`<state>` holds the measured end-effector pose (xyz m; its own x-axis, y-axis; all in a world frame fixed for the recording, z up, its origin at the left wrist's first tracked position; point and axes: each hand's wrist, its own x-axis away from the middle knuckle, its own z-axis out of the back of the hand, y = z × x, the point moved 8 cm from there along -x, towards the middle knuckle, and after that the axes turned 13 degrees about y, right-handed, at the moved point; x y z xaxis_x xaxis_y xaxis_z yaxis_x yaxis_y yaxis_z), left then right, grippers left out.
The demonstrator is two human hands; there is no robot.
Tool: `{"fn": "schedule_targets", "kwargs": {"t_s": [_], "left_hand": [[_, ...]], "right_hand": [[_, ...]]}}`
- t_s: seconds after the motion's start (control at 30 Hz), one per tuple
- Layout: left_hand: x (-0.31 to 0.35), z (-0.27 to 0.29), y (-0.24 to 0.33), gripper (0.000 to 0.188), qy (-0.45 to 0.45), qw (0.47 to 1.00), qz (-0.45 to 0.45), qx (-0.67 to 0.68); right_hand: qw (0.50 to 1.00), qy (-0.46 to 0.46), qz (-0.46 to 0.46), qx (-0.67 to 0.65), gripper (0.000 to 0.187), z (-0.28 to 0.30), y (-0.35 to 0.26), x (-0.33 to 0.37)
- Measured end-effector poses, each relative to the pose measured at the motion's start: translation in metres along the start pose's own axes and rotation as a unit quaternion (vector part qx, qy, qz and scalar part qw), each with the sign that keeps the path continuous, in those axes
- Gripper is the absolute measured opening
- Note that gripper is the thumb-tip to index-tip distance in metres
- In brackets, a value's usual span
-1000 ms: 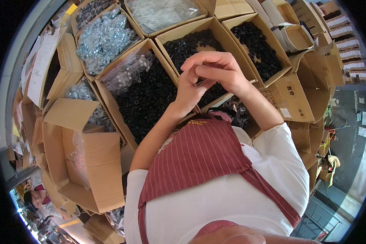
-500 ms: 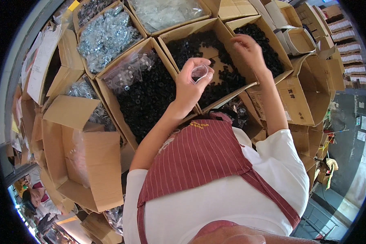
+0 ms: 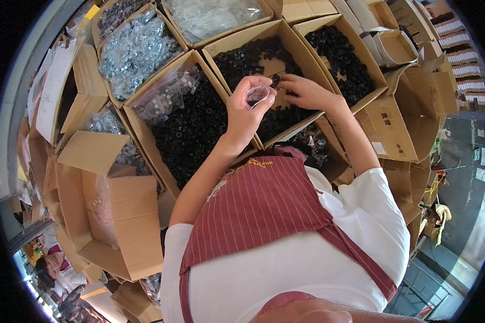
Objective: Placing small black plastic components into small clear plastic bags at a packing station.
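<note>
My left hand (image 3: 243, 110) is curled round a small clear plastic bag (image 3: 257, 95), whose mouth is spread into a round opening facing up. Something dark shows inside the bag. Just to its right, my right hand (image 3: 307, 94) pinches a small black round part (image 3: 276, 79) at its fingertips, close beside the bag's mouth. Both hands are above a cardboard box (image 3: 303, 54) of black plastic parts, with bare cardboard showing in the middle of its bottom.
To the left stands a box of black rings (image 3: 186, 137) with a clear bag of small pale parts (image 3: 170, 94) on top. Another box of black parts (image 3: 342, 56) is at the right. Bagged metal pieces (image 3: 137, 54) and clear bags (image 3: 215, 19) fill boxes farther off.
My right hand has come left from the box of black parts at the right to beside the bag, now with a black part in its fingers. My left hand has shifted slightly left.
</note>
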<state>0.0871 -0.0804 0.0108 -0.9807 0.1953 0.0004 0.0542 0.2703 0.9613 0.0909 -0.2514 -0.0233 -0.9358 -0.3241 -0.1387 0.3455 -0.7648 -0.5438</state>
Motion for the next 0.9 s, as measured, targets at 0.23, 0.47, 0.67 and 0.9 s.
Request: {"fn": "schedule_targets", "kwargs": {"t_s": [0.23, 0.47, 0.67, 0.9], "left_hand": [[-0.004, 0.005, 0.003, 0.026, 0.021, 1.0, -0.006, -0.019], [-0.003, 0.008, 0.01, 0.025, 0.029, 0.999, -0.017, -0.032], [-0.001, 0.008, 0.011, 0.025, 0.028, 0.999, -0.015, -0.027], [-0.006, 0.004, 0.01, 0.023, 0.036, 0.999, -0.029, 0.0]], "right_hand": [[0.937, -0.151, -0.094, 0.3, 0.045, -0.043, 0.048, 0.024], [0.985, -0.098, -0.061, 0.125, 0.035, -0.017, 0.029, 0.017], [0.935, 0.306, -0.181, -0.004, 0.026, 0.113, 0.076, 0.002], [0.824, 0.033, -0.448, 0.346, 0.095, 0.089, 0.298, 0.081]]}}
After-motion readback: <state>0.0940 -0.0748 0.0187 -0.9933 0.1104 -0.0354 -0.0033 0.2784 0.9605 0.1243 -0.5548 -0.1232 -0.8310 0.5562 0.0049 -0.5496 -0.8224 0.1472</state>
